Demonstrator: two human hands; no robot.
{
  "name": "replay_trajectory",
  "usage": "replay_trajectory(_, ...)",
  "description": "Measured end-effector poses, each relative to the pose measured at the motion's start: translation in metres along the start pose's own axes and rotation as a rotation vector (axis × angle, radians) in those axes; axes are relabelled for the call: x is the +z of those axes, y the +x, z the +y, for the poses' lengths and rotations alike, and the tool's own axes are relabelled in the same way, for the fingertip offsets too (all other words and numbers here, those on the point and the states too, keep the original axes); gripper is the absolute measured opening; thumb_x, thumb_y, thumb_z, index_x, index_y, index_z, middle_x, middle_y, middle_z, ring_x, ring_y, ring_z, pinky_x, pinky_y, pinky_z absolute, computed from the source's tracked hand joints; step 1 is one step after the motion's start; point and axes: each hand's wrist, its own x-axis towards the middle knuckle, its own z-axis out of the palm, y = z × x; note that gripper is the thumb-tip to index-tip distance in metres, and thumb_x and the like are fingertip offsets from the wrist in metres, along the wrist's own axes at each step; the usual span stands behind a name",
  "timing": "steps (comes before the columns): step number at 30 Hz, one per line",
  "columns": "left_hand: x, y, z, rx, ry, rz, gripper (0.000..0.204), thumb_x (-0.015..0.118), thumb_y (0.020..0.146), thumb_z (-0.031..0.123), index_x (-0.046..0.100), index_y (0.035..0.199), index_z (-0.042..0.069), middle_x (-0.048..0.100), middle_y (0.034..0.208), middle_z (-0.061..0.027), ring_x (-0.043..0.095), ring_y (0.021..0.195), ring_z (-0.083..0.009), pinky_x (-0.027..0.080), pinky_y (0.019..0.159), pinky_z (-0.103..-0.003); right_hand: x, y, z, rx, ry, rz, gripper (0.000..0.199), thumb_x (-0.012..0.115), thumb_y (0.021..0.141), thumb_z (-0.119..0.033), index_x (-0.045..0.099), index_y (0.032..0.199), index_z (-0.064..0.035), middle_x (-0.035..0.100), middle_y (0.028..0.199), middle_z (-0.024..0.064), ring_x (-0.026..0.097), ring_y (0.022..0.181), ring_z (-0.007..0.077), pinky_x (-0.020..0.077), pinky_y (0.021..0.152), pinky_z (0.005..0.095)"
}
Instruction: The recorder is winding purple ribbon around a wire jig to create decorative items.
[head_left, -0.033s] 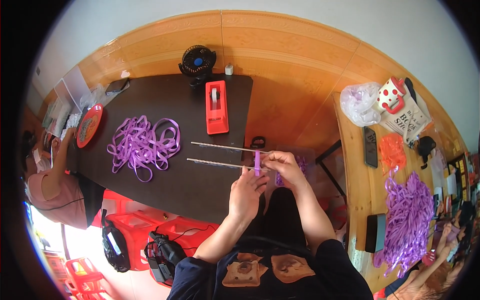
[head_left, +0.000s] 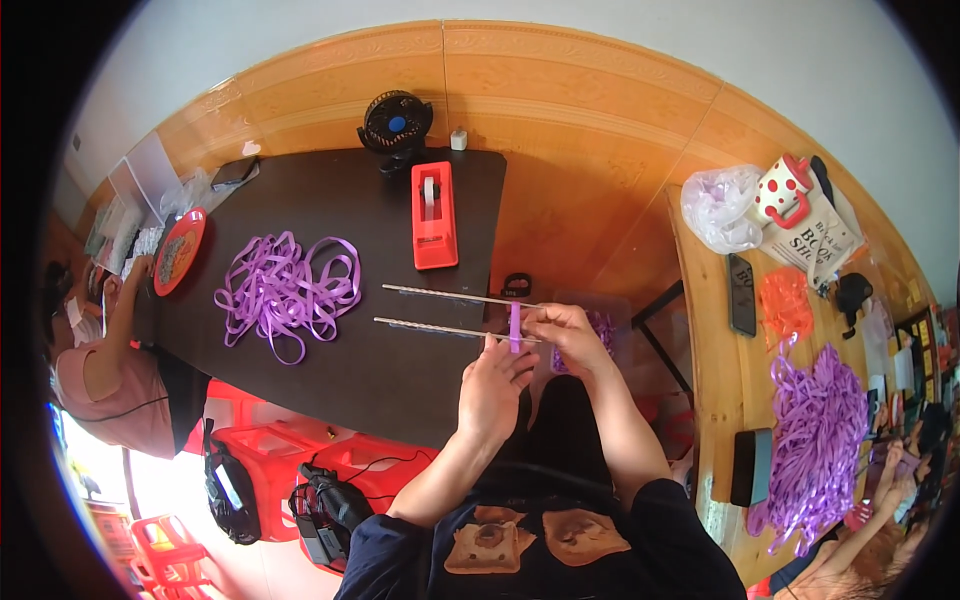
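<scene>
Two thin twisted metal rods jut leftward over the dark table's edge, side by side with a gap between them. A purple ribbon is wrapped across both near their right ends. My right hand has its fingers pinched at the ribbon's right side; the exact grip is partly hidden. Below, my left hand is palm up with fingers apart, its thumb by the lower rod and its fingertips close to the ribbon. What supports the rods' right ends is hidden behind my hands.
On the dark table lie a loose purple ribbon heap, a red tape dispenser, a black fan and a red plate. The wooden table holds more purple ribbon. A person sits at left.
</scene>
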Motion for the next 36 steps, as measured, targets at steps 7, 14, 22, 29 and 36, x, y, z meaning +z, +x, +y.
replay_trajectory(7, -0.004, -0.001, -0.002, 0.004, -0.019, -0.005, 0.051, 0.038, 0.1, 0.04, 0.05, 0.124, -0.003, 0.058, 0.117, -0.0127, 0.055, 0.104, -0.0238, 0.039, 0.087, -0.034, 0.014, 0.024, 0.011, 0.123, 0.154, -0.183, 0.011, 0.065, 0.085, -0.009, 0.065, 0.088, 0.0021, 0.065, 0.106, 0.0134, 0.063, 0.091, 0.0163, 0.0515, 0.079, 0.0301)
replay_trajectory(14, 0.002, -0.002, 0.0, 0.014, -0.035, 0.017, 0.05, 0.041, 0.099, 0.038, 0.05, 0.122, -0.005, 0.059, 0.114, -0.0134, 0.056, 0.102, -0.024, 0.041, 0.085, -0.034, 0.02, 0.03, 0.022, 0.101, 0.406, -0.222, 0.015, 0.067, 0.083, -0.01, 0.063, 0.089, 0.0033, 0.063, 0.108, 0.017, 0.064, 0.093, 0.0228, 0.0532, 0.081, 0.033)
replay_trajectory(22, 0.002, -0.003, 0.001, 0.011, -0.063, 0.02, 0.043, 0.042, 0.1, 0.035, 0.052, 0.118, -0.003, 0.061, 0.111, -0.0125, 0.058, 0.098, -0.0229, 0.043, 0.082, -0.033, 0.024, 0.011, -0.008, 0.145, 0.239, 0.107, 0.045, 0.05, 0.08, 0.003, 0.048, 0.125, 0.0048, 0.063, 0.106, 0.0186, 0.063, 0.094, 0.0237, 0.0518, 0.08, 0.0346)
replay_trajectory(29, 0.003, -0.003, 0.003, 0.025, -0.054, 0.009, 0.039, 0.042, 0.1, 0.033, 0.052, 0.114, -0.001, 0.062, 0.109, -0.0118, 0.058, 0.096, -0.0228, 0.043, 0.081, -0.033, 0.039, 0.006, -0.037, 0.124, 0.11, 0.164, 0.062, 0.055, 0.077, 0.005, 0.037, 0.136, 0.0018, 0.064, 0.096, 0.0163, 0.064, 0.087, 0.0206, 0.051, 0.077, 0.03)
replay_trajectory(36, 0.003, -0.004, 0.002, 0.034, -0.084, 0.026, 0.034, 0.047, 0.099, 0.036, 0.06, 0.103, 0.004, 0.064, 0.099, -0.0062, 0.059, 0.089, -0.0159, 0.042, 0.076, -0.029, 0.041, 0.008, -0.037, 0.123, 0.086, 0.162, 0.065, 0.057, 0.075, 0.008, 0.037, 0.137, 0.0007, 0.064, 0.09, 0.0143, 0.064, 0.081, 0.0191, 0.0509, 0.075, 0.0285)
